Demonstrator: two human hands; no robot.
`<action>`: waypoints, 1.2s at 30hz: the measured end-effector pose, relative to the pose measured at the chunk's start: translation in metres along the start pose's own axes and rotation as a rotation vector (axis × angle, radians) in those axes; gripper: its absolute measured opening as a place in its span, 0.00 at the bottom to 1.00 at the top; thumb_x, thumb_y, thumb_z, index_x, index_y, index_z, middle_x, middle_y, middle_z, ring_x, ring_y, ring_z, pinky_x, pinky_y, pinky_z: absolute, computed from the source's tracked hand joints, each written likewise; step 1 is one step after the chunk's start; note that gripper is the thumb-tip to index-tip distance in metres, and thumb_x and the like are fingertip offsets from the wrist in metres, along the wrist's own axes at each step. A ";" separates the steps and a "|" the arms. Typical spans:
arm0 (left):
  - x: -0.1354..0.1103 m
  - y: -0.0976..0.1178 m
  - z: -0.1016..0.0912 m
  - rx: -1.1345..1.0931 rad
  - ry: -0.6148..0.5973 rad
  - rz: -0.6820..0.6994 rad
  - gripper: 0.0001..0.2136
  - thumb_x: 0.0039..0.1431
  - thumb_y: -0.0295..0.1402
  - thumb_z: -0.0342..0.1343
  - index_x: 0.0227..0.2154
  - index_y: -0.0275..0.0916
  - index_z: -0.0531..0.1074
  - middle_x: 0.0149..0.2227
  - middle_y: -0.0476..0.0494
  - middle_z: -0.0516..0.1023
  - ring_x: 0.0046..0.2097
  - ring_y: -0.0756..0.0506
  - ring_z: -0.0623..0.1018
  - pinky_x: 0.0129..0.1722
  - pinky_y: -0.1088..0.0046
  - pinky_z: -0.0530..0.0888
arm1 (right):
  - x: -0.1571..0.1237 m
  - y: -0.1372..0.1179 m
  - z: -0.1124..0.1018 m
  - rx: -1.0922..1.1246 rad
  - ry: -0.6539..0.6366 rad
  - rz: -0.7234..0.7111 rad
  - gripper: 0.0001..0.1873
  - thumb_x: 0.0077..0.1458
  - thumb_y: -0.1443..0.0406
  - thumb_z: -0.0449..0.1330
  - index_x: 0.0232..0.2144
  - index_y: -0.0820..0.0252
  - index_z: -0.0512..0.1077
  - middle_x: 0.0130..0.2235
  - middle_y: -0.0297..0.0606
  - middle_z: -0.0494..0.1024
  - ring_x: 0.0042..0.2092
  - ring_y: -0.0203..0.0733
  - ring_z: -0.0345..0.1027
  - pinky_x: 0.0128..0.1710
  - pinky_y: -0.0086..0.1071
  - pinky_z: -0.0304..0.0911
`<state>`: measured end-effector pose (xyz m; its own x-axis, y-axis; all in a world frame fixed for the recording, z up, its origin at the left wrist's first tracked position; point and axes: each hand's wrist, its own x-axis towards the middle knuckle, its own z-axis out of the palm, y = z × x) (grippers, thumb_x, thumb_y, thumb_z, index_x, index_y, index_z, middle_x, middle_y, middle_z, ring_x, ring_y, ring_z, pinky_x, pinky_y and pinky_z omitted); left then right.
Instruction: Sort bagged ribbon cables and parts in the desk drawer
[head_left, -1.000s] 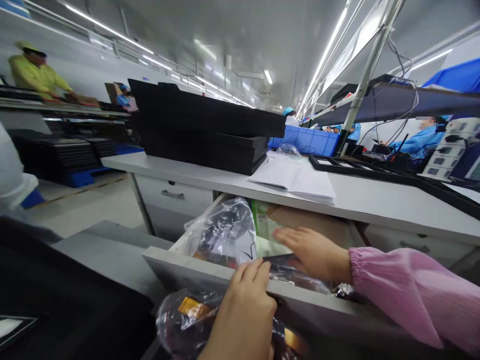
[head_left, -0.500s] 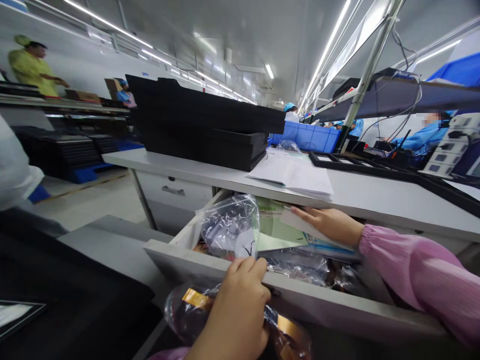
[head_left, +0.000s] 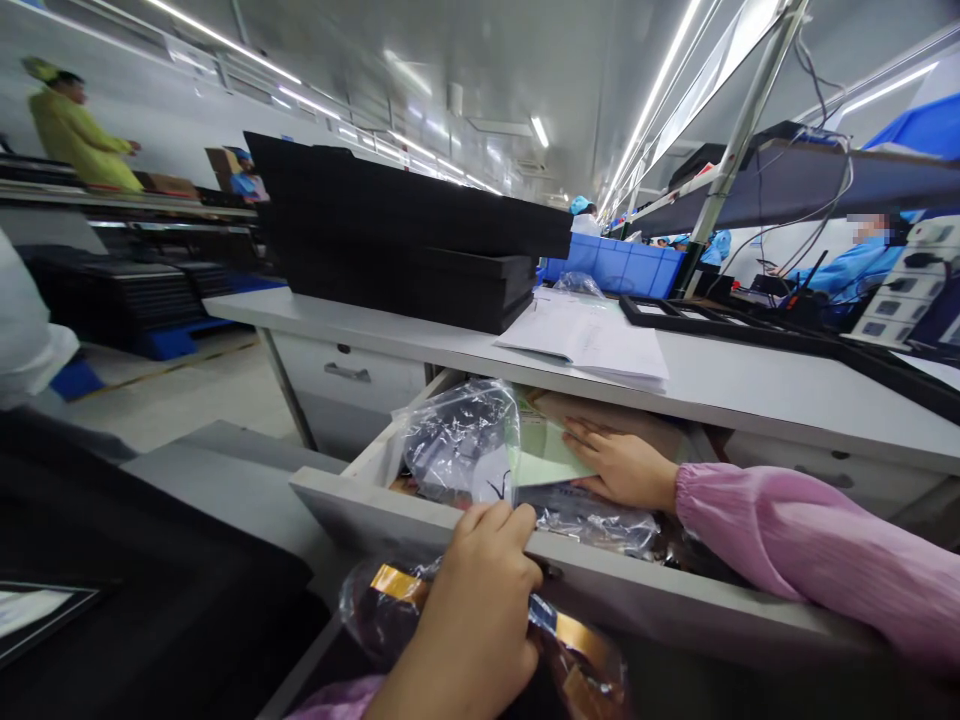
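My left hand (head_left: 484,590) is closed over the top edge of the pulled-out drawer front (head_left: 675,590). Behind and below that wrist is a clear plastic bag (head_left: 375,610) with gold-orange strips, partly hidden by the hand; I cannot tell whether the palm touches it. My right hand (head_left: 619,462) reaches into the drawer, fingers stretched out and lying on a pale green printed sheet (head_left: 551,450). Left of the sheet, a crinkled clear bag (head_left: 457,450) holds white pieces, one with a dark mark. More clear wrapping (head_left: 600,525) lies in front of the right hand.
On the white desktop (head_left: 757,375) above the drawer are stacked black trays (head_left: 397,230), open papers (head_left: 592,335), a blue bin (head_left: 615,262) and a black frame (head_left: 697,315). A power strip (head_left: 911,280) stands at right. Other people work in the background.
My right hand has moved left and down onto the green sheet. A white card and a blue-printed packet by its fingers no longer show. My left hand stays on the drawer edge.
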<state>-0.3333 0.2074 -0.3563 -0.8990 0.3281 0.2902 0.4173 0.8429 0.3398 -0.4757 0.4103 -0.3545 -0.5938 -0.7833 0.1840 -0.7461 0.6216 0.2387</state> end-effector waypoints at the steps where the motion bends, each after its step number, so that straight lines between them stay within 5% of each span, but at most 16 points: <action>1: 0.000 0.000 0.000 -0.001 -0.002 0.001 0.06 0.34 0.22 0.54 0.14 0.37 0.74 0.36 0.42 0.73 0.42 0.41 0.69 0.50 0.57 0.65 | 0.001 0.002 -0.003 0.006 0.025 0.019 0.26 0.59 0.62 0.56 0.57 0.71 0.63 0.63 0.58 0.59 0.58 0.58 0.63 0.54 0.47 0.66; 6: 0.000 0.002 -0.003 0.008 -0.019 0.004 0.06 0.34 0.22 0.53 0.15 0.37 0.73 0.35 0.43 0.73 0.41 0.41 0.69 0.48 0.58 0.65 | -0.001 0.019 -0.022 0.050 0.187 0.122 0.23 0.64 0.70 0.44 0.60 0.69 0.56 0.57 0.55 0.69 0.49 0.51 0.73 0.44 0.44 0.72; 10: -0.001 0.003 -0.002 0.022 -0.013 0.006 0.06 0.35 0.22 0.53 0.16 0.37 0.74 0.37 0.41 0.73 0.43 0.40 0.69 0.50 0.56 0.64 | -0.005 0.029 -0.028 -0.051 0.201 -0.134 0.38 0.55 0.80 0.44 0.65 0.51 0.49 0.69 0.46 0.42 0.59 0.54 0.62 0.42 0.42 0.72; 12: -0.001 0.003 -0.001 0.029 -0.008 0.006 0.06 0.35 0.22 0.53 0.15 0.36 0.73 0.36 0.41 0.73 0.43 0.39 0.68 0.50 0.56 0.64 | -0.006 0.031 -0.027 -0.117 0.140 -0.173 0.38 0.54 0.80 0.45 0.63 0.49 0.53 0.70 0.43 0.39 0.59 0.56 0.61 0.42 0.43 0.72; 19: -0.001 0.002 -0.001 0.036 -0.008 0.013 0.05 0.35 0.22 0.54 0.15 0.37 0.73 0.35 0.41 0.72 0.42 0.40 0.68 0.48 0.56 0.64 | -0.011 0.024 -0.021 -0.120 0.138 -0.066 0.29 0.60 0.66 0.55 0.63 0.58 0.56 0.69 0.49 0.34 0.62 0.61 0.55 0.48 0.48 0.69; 23: -0.002 0.001 0.000 0.030 0.000 0.014 0.05 0.36 0.21 0.54 0.15 0.37 0.72 0.35 0.42 0.72 0.42 0.40 0.68 0.48 0.56 0.65 | -0.013 0.019 -0.017 -0.095 0.136 -0.115 0.42 0.54 0.52 0.61 0.63 0.68 0.54 0.68 0.58 0.29 0.66 0.65 0.41 0.54 0.53 0.61; 28: -0.002 0.001 0.001 0.021 0.004 0.004 0.05 0.36 0.22 0.55 0.16 0.37 0.73 0.36 0.42 0.72 0.42 0.41 0.68 0.50 0.56 0.63 | -0.016 0.013 -0.013 -0.087 0.074 -0.104 0.47 0.49 0.53 0.64 0.64 0.68 0.52 0.69 0.58 0.32 0.67 0.65 0.36 0.58 0.56 0.53; 36: -0.002 0.000 0.003 0.029 0.026 0.013 0.06 0.34 0.21 0.54 0.15 0.37 0.74 0.37 0.41 0.72 0.43 0.39 0.68 0.51 0.56 0.63 | -0.016 0.000 -0.015 -0.185 -0.025 -0.139 0.26 0.54 0.66 0.57 0.55 0.66 0.65 0.69 0.51 0.41 0.59 0.57 0.60 0.44 0.45 0.71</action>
<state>-0.3322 0.2078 -0.3598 -0.8897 0.3279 0.3176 0.4243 0.8509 0.3099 -0.4615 0.4224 -0.3429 -0.4978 -0.8597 0.1143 -0.7545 0.4943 0.4317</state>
